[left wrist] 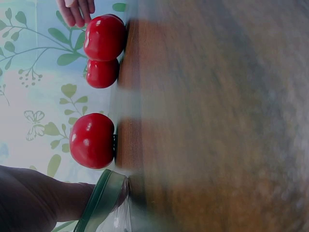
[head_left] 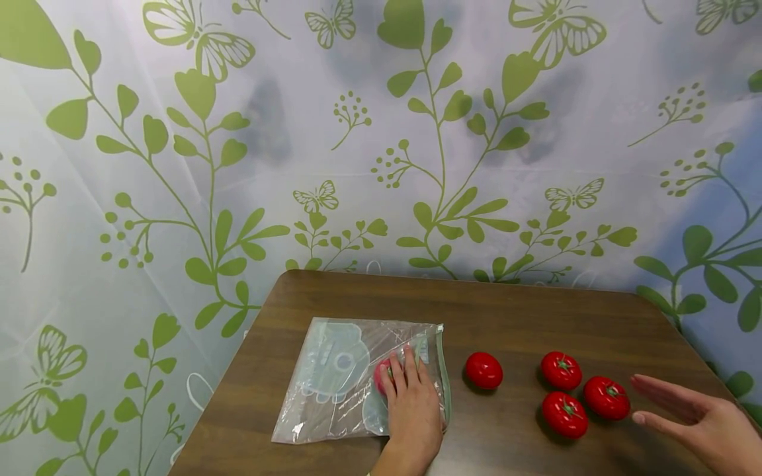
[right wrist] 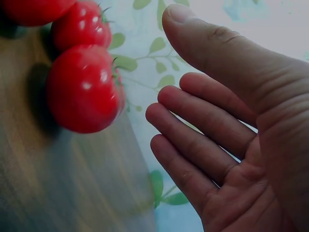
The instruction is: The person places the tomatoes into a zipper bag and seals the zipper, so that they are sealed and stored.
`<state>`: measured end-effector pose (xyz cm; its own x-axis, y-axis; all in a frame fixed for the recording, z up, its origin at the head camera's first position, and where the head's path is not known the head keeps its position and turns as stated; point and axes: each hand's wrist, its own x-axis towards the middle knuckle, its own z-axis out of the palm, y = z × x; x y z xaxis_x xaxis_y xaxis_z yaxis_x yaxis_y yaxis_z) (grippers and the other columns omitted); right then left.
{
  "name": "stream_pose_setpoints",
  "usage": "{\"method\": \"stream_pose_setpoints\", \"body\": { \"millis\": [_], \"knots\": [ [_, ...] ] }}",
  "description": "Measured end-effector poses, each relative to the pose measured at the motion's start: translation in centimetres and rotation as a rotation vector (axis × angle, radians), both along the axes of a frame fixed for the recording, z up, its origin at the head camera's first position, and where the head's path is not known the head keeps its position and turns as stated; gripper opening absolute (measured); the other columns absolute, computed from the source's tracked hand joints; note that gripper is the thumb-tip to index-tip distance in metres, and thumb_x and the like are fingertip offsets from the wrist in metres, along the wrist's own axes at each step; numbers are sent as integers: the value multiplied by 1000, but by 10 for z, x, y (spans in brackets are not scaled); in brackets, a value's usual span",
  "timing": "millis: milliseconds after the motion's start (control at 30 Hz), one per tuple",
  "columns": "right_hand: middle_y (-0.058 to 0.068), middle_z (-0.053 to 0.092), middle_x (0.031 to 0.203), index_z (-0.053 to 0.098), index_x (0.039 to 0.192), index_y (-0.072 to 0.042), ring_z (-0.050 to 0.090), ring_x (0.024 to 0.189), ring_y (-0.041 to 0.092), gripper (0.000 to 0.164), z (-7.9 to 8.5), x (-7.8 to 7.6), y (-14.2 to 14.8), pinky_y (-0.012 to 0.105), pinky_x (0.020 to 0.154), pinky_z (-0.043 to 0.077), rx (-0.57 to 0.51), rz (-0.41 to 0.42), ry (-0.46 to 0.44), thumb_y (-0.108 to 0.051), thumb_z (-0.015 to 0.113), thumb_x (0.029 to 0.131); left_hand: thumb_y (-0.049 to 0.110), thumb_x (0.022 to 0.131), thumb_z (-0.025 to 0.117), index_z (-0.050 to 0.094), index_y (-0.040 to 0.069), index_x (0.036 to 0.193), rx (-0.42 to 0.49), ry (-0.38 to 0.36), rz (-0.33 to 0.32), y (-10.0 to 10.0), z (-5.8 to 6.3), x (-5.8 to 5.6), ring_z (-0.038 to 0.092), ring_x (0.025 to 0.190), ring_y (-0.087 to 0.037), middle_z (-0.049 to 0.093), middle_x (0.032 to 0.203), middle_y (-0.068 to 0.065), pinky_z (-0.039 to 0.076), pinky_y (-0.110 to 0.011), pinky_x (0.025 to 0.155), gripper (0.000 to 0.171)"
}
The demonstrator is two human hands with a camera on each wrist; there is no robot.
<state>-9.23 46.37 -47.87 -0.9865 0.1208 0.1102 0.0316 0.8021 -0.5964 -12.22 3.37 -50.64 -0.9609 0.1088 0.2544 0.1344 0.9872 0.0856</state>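
My left hand (head_left: 411, 403) rests on a clear zip bag (head_left: 351, 423) with a pale blue print, its fingers extended beside a red round object (head_left: 380, 377) seen through the plastic. In the left wrist view, the bag's green zip edge (left wrist: 100, 200) crosses near the thumb, part of which is hidden. A lone red tomato (head_left: 484, 370) lies just right of the bag. Three more tomatoes with green stems sit in a cluster: one at the back (head_left: 561, 370), one in front (head_left: 564, 415), one rightmost (head_left: 606, 398). Beside the rightmost, my right hand (head_left: 702, 416) hovers with fingers extended, holding nothing.
Everything lies on a brown wooden table (head_left: 369, 291) with rounded far corners. Behind it hangs a pale cloth (head_left: 357, 152) printed with green leaves and butterflies. A thin white loop (head_left: 196, 390) shows by the table's left edge.
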Motion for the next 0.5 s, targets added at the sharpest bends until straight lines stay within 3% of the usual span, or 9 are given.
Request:
{"method": "stream_pose_setpoints", "body": {
  "millis": [67,500],
  "knots": [
    [-41,58,116,61,147,11,46,95,-32,80,-5,0,2,7,66,52,-21,-2,2,-38,91,91,37,70,99,61,1,152,-2,2,1,0,0,0,44,155,-52,47,168,-23,36,-67,126,97],
    [-46,53,114,51,151,17,50,97,-31,86,-35,-10,8,7,70,54,-187,-43,-21,-32,90,93,37,72,99,58,1,155,12,-54,-1,1,1,-1,40,158,-52,43,171,-23,33,-68,127,99]
  ]
}}
